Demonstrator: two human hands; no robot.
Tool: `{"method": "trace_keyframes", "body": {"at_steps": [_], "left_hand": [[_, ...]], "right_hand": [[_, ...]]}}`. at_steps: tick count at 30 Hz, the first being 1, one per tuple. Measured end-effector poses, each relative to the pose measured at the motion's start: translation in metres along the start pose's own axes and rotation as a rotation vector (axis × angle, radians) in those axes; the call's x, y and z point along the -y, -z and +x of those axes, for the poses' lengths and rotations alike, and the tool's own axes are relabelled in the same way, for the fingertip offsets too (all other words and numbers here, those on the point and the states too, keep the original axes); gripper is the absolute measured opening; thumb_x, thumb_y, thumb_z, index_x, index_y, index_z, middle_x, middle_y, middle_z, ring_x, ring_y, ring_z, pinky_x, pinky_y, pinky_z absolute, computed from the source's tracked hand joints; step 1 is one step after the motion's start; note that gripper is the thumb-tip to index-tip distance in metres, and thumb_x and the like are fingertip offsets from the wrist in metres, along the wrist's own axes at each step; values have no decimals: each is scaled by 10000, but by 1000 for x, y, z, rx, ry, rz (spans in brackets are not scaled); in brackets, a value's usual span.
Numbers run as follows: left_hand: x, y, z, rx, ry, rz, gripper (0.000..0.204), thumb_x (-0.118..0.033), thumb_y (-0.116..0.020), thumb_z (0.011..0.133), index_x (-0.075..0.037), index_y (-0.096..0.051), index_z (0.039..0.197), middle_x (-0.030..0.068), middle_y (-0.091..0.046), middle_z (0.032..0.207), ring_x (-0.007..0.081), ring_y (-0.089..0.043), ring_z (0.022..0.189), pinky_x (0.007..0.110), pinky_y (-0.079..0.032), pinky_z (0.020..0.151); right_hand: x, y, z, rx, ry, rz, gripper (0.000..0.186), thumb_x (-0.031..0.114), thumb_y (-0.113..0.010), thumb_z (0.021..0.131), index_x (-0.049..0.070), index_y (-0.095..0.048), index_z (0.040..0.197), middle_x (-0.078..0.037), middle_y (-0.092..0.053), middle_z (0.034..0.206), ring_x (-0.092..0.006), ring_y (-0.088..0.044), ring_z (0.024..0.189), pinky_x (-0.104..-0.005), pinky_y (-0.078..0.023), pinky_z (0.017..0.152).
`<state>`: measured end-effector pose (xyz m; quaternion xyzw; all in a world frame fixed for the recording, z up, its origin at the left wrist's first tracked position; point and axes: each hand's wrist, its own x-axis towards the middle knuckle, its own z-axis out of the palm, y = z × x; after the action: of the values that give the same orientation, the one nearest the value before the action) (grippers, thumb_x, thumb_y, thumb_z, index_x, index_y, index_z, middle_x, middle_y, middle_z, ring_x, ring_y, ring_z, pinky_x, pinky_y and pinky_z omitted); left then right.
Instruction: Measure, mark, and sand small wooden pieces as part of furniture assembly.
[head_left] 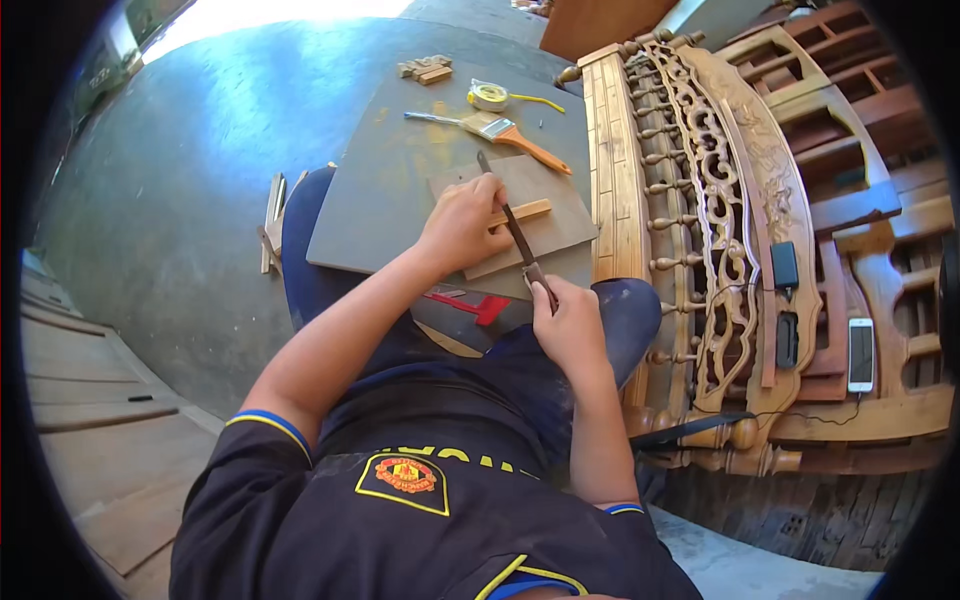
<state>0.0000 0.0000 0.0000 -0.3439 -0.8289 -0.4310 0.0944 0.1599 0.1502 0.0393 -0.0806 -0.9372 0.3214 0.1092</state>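
My right hand is closed around the handle of a long, dark, narrow file, whose blade slants up and away to the left. A short strip of light wood lies under the blade, and my left hand grips its left end, fingers close against the blade. Below the strip is a flat brown board, resting on the grey work table. Farther back on the table lies a paintbrush with an orange handle. My left fingers partly hide the strip's end.
A yellow tape measure and small wood blocks sit toward the table's far side. Carved wooden furniture stands close on the right, with a white phone on it. A red tool shows below the table's near edge.
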Motion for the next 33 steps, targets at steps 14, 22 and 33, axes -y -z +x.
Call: {"method": "trace_keyframes", "body": {"at_steps": [14,22,33], "left_hand": [[-6,-9,5,-18,70,12,359,-139,-753,699,-36,-534,964,133,-656,871,311,-670,850,421,-533,798],[-6,-7,1,-34,57,22,369,-142,-758,697,-42,-537,975,128,-654,885,311,-671,864,418,-528,801],[-9,-5,1,7,65,15,359,-152,-743,713,-57,-534,990,124,-658,886,329,-658,882,439,-502,846]], "right_hand": [[-4,11,-2,-1,37,38,159,103,-632,961,-12,-725,1018,-260,-638,749,-444,-644,677,-431,-498,607],[2,20,-15,-13,9,100,160,82,-634,960,-5,-738,1045,-238,-624,700,-369,-658,614,-398,-491,588],[12,33,-35,55,-80,44,138,74,-606,966,-8,-714,989,-260,-642,743,-422,-677,707,-463,-510,621]]}}
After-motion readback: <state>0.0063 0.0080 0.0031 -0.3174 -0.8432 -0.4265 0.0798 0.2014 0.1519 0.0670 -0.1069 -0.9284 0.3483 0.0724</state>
